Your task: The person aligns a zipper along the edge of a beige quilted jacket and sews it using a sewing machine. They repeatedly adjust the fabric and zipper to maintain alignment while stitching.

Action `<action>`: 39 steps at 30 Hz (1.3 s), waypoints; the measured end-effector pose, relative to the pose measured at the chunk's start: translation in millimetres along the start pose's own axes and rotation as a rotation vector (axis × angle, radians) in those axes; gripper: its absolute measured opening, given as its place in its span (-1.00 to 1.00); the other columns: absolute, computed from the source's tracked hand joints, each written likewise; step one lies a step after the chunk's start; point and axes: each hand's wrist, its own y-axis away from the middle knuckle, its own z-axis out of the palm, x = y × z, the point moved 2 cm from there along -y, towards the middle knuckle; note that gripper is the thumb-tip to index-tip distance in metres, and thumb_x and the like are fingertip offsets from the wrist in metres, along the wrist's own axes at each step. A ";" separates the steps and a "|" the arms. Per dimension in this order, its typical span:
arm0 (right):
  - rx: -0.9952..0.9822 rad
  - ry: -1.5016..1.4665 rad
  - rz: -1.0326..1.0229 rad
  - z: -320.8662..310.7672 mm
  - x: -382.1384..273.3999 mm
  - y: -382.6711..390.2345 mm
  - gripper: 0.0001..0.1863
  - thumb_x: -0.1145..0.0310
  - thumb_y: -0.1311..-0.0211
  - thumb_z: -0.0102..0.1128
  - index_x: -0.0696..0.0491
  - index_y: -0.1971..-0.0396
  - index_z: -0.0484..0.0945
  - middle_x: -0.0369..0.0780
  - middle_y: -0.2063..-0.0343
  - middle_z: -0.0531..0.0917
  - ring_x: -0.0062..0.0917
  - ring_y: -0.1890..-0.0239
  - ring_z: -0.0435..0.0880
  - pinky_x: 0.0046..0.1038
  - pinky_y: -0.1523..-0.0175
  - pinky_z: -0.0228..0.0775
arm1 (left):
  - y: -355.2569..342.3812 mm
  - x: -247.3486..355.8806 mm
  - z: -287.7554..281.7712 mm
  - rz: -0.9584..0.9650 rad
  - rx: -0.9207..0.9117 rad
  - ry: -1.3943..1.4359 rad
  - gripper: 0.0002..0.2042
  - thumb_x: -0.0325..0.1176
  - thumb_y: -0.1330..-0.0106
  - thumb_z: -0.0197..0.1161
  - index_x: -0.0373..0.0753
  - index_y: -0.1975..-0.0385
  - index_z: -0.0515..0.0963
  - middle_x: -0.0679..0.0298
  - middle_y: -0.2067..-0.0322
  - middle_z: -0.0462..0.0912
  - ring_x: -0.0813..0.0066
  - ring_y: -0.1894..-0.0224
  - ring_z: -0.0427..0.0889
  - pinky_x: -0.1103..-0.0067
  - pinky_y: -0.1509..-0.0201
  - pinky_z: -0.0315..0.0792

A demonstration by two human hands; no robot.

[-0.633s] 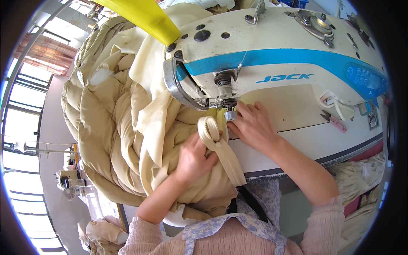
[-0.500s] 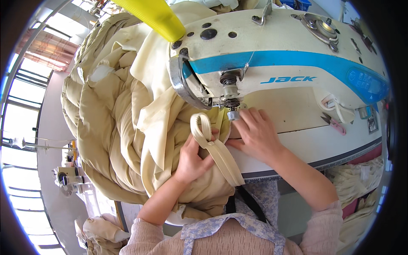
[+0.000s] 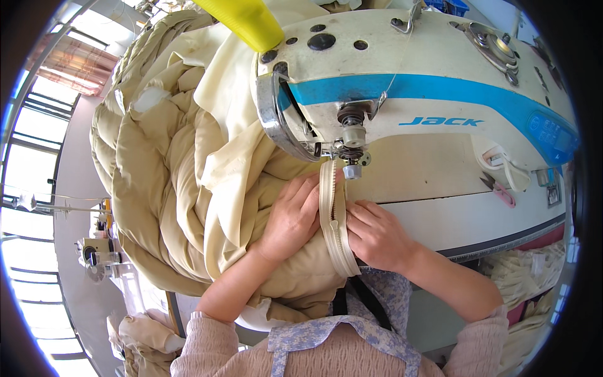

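Note:
A cream zipper [image 3: 333, 220] runs down from below the sewing machine's needle area toward the table's front edge, with its teeth showing. My left hand [image 3: 292, 217] lies on the beige padded garment [image 3: 188, 188], fingers closed at the zipper's left side, their tips partly hidden behind the tape. On the other side, my right hand [image 3: 380, 235] has its fingers curled in and pinched at the zipper's right edge. The presser foot area of the sewing machine [image 3: 352, 151] is just above both hands; the zipper's upper end reaches it.
Pink-handled thread snips [image 3: 502, 193] lie on the white table [image 3: 427, 226] to the right. A yellow tube-like thing [image 3: 248, 25] hangs over the machine head's left end. The garment is heaped over the left side. More pale fabric [image 3: 524, 270] lies below the table at right.
The zipper's looped end has been straightened out toward the machine. My right hand has drawn back from the needle area to the zipper's edge. My left hand has shifted slightly upward.

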 end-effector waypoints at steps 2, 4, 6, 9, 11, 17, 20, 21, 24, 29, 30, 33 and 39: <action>-0.026 -0.009 0.007 0.5 0.2 1.0 -0.83 0.44 0.09 0.21 0.22 0.48 0.64 -0.05 0.23 0.69 -0.21 -0.02 0.66 -0.26 -0.15 0.52 | -5.3 -2.3 -1.0 0.111 -0.054 -0.051 -0.46 -0.55 -0.09 0.42 -0.24 -0.16 0.58 0.05 -0.02 0.67 0.03 -0.01 0.61 0.31 -0.14 0.50; -0.035 -0.010 0.013 1.0 -0.3 1.8 -0.82 0.44 0.07 0.21 0.23 0.46 0.64 -0.05 0.22 0.69 -0.22 -0.03 0.66 -0.26 -0.14 0.52 | -5.6 -5.7 -0.8 0.146 -0.097 -0.010 -0.51 -0.57 -0.13 0.39 -0.25 -0.14 0.59 0.05 -0.01 0.67 0.06 -0.03 0.59 0.33 -0.18 0.46; -0.031 -0.013 0.022 0.8 -0.6 1.4 -0.80 0.44 0.04 0.21 0.24 0.41 0.65 -0.06 0.20 0.70 -0.22 -0.03 0.66 -0.27 -0.13 0.52 | -4.6 -8.3 -0.8 0.113 -0.127 0.125 -0.60 -0.60 -0.22 0.32 -0.28 -0.09 0.60 0.07 0.01 0.67 0.11 -0.06 0.57 0.34 -0.23 0.41; -0.008 -0.033 0.036 1.7 -0.5 0.0 -0.76 0.43 -0.01 0.21 0.25 0.33 0.66 -0.06 0.15 0.70 -0.25 -0.05 0.66 -0.29 -0.11 0.52 | 23.0 -26.2 -8.7 -0.040 -0.159 0.709 -0.64 -0.63 -0.26 0.22 -0.29 -0.07 0.59 0.17 -0.03 0.66 0.17 -0.15 0.56 0.33 -0.27 0.38; 0.005 -0.047 0.046 0.1 -0.4 -1.1 -0.74 0.43 -0.05 0.21 0.25 0.27 0.66 -0.07 0.12 0.71 -0.27 -0.07 0.66 -0.30 -0.10 0.52 | 37.7 -22.1 -9.0 -0.317 0.012 1.444 -0.68 -0.59 -0.39 0.09 -0.35 -0.13 0.48 0.08 -0.04 0.63 0.22 -0.22 0.53 0.29 -0.38 0.33; -0.015 0.021 0.049 -0.1 1.2 3.0 -0.73 0.46 -0.03 0.24 0.23 0.23 0.67 -0.11 0.13 0.72 -0.31 -0.05 0.69 -0.33 -0.09 0.52 | 32.0 -24.2 -43.3 -0.788 0.591 1.068 -0.50 -0.53 -0.46 0.05 -0.33 -0.40 0.24 0.05 -0.15 0.54 0.23 -0.27 0.48 0.29 -0.42 0.31; 0.009 0.003 0.041 -2.0 -0.3 -0.5 -0.73 0.49 -0.03 0.25 0.22 0.22 0.67 -0.11 0.14 0.72 -0.33 -0.02 0.70 -0.34 -0.08 0.53 | 11.2 -9.7 -50.7 -0.062 0.574 0.366 -0.63 -0.51 -0.45 0.08 -0.38 -0.23 0.50 0.06 -0.17 0.58 0.15 -0.33 0.48 0.19 -0.48 0.25; 0.007 -0.001 0.047 -1.9 0.4 -0.3 -0.72 0.49 -0.03 0.25 0.22 0.21 0.67 -0.12 0.13 0.73 -0.34 -0.02 0.70 -0.34 -0.08 0.53 | 6.9 -3.0 -55.3 0.261 0.318 0.265 -0.66 -0.51 -0.42 0.11 -0.38 -0.15 0.57 0.06 -0.15 0.61 0.13 -0.33 0.50 0.15 -0.51 0.23; -0.005 -0.009 0.048 -0.2 -1.6 -1.5 -0.70 0.49 -0.05 0.25 0.21 0.17 0.68 -0.13 0.10 0.73 -0.36 -0.03 0.70 -0.35 -0.09 0.53 | 2.0 7.7 -42.2 0.249 -0.217 -0.078 -0.60 -0.46 -0.23 0.24 -0.31 -0.10 0.60 0.13 -0.04 0.67 0.14 -0.27 0.56 0.14 -0.52 0.24; -0.004 -0.011 0.084 -2.1 0.9 -0.8 -0.67 0.48 -0.06 0.27 0.18 0.12 0.69 -0.14 0.04 0.74 -0.40 -0.04 0.71 -0.35 -0.12 0.52 | 3.8 5.5 -48.7 0.080 -0.322 -0.261 -0.57 -0.49 -0.13 0.25 -0.28 -0.06 0.58 0.21 0.28 0.63 0.26 0.11 0.64 0.25 -0.49 0.31; -0.003 -0.014 0.080 -2.2 0.3 -1.1 -0.67 0.47 -0.06 0.27 0.18 0.12 0.69 -0.14 0.04 0.74 -0.40 -0.04 0.71 -0.35 -0.11 0.52 | 11.7 6.2 -46.4 0.025 -0.332 -0.302 -0.58 -0.49 -0.10 0.26 -0.28 -0.04 0.59 0.23 0.33 0.60 0.28 0.18 0.62 0.25 -0.48 0.32; 0.014 -0.021 0.083 -1.9 -0.8 -1.6 -0.66 0.47 -0.06 0.28 0.18 0.11 0.69 -0.15 0.05 0.74 -0.40 -0.04 0.71 -0.36 -0.11 0.51 | 12.0 17.8 -43.1 0.002 -0.278 -0.321 -0.54 -0.49 -0.04 0.29 -0.30 -0.04 0.58 0.23 0.35 0.59 0.26 0.23 0.62 0.26 -0.45 0.36; 0.021 -0.020 0.088 -0.8 0.0 -0.7 -0.72 0.45 -0.06 0.29 0.16 0.18 0.68 -0.14 0.10 0.74 -0.38 -0.02 0.71 -0.37 -0.08 0.51 | 5.9 12.5 -35.3 0.118 -0.233 -0.189 -0.47 -0.52 -0.03 0.29 -0.32 -0.12 0.55 0.14 0.20 0.61 0.15 0.04 0.66 0.29 -0.37 0.48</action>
